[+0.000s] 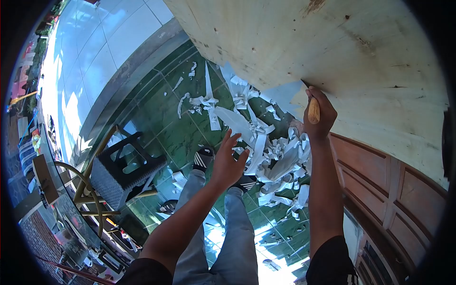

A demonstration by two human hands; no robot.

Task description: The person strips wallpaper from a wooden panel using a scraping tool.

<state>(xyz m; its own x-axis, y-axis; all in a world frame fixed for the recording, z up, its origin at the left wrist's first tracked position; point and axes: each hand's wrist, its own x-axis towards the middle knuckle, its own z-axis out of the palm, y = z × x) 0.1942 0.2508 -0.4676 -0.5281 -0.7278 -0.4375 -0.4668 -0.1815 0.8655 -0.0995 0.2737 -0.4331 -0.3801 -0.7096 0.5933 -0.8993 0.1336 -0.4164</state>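
My right hand (321, 113) is closed around a wooden-handled scraper (314, 112). Its dark blade tip shows above my fingers, against a large pale wooden board (380, 71); the blade's full shape is hidden. Just left of the blade, a light blue-white patch of covering (280, 96) remains on the board's lower edge. My left hand (231, 160) hovers with fingers spread and nothing in it, above the floor and left of a heap of curled white strips (285, 154).
Green tiles (166, 118) lie underfoot, scattered with white scraps. To the left stand a dark plastic stool (128, 164) and a curved-frame chair (88, 190). A raised step (107, 78) borders the floor at upper left. Brown wooden panels (375, 185) stand at right.
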